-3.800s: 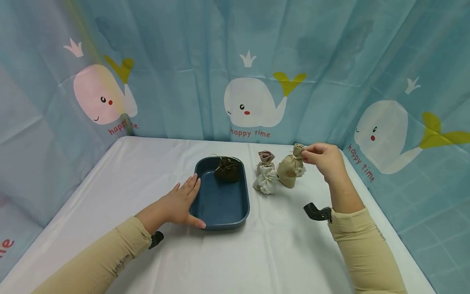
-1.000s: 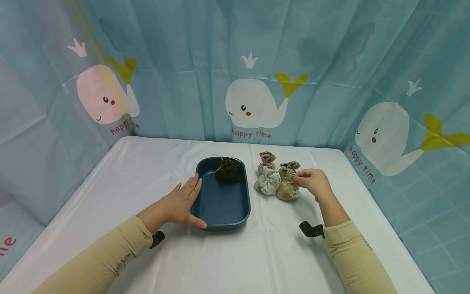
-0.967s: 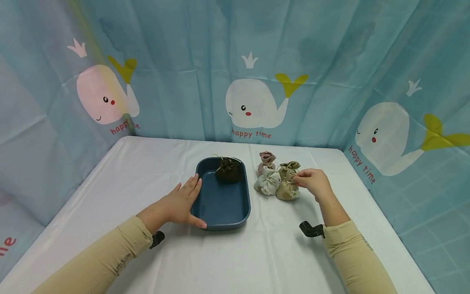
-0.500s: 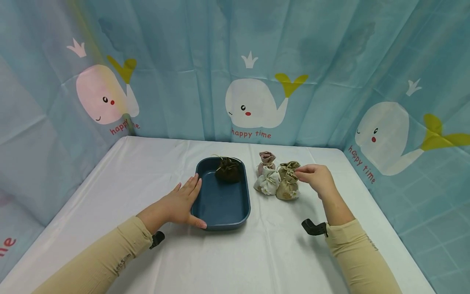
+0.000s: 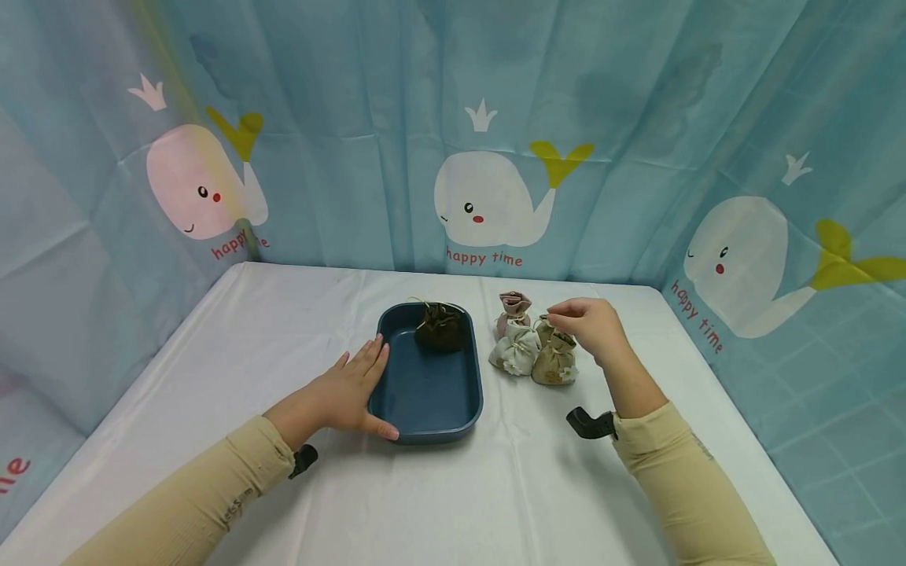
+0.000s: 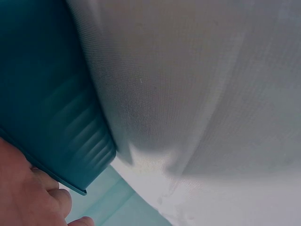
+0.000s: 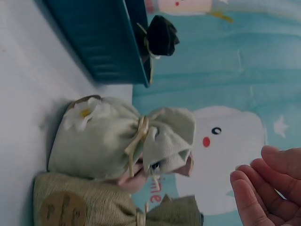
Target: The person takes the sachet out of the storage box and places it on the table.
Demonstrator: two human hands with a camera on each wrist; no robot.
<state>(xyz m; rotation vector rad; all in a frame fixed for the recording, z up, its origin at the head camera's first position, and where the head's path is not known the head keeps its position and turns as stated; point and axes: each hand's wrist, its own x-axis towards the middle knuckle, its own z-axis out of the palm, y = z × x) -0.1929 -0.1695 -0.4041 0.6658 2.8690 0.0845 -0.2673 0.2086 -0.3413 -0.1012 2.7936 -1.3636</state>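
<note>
In the head view my left hand (image 5: pixel 340 397) lies with spread fingers along the left rim of a blue rectangular tray (image 5: pixel 425 401). A dark brown drawstring pouch (image 5: pixel 439 330) sits in the tray's far end. To the right stands a cluster of pouches: a white one (image 5: pixel 518 352) with a flower, a pink one (image 5: pixel 514 303) behind it, a khaki one (image 5: pixel 554 364) in front and another khaki one (image 5: pixel 543 328) behind that. Above the rear khaki pouch is my right hand (image 5: pixel 594 328), partly covering it. The right wrist view shows loosely bent fingers (image 7: pixel 270 176) above the pouches, gripping nothing visible.
A white cloth (image 5: pixel 453 503) covers the table. Blue curtains (image 5: pixel 318 196) with whale prints close off the back and both sides. Each sleeve carries a black wrist camera, one at the left (image 5: pixel 303 461) and one at the right (image 5: pixel 591 424).
My right hand pinched a flowered khaki pouch, set it in the front of the cluster, let go, and moved up and left over the rear khaki pouch. The left hand has stayed.
</note>
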